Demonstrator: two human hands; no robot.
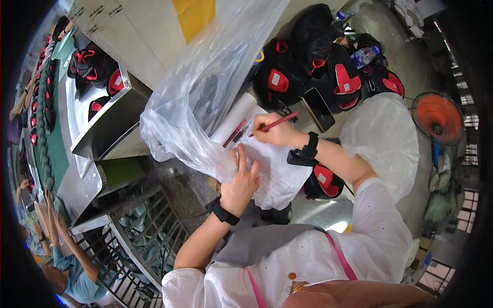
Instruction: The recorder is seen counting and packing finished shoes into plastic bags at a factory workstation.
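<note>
A dark red pen (281, 121) is pinched in my right hand (272, 129), its tip at the upper part of a white paper sheet (287, 172) covered in handwriting. My left hand (241, 177) rests on the sheet's left edge with its fingers spread. A clear plastic bag (179, 115) hangs down against those fingers; whether they hold any of it I cannot tell. Beside the pen tip lie a red pen-like stick and a dark one on the paper. Just right of my right hand lies a black phone (318, 109).
Black and red shoes (346, 77) crowd the table's far side, with a plastic bottle (365, 55) among them. A filled translucent bag (382, 143) sits right, near an orange fan (437, 118). On the left are a metal-edged stand (115, 120), a barred cart (149, 226) and another person (82, 277).
</note>
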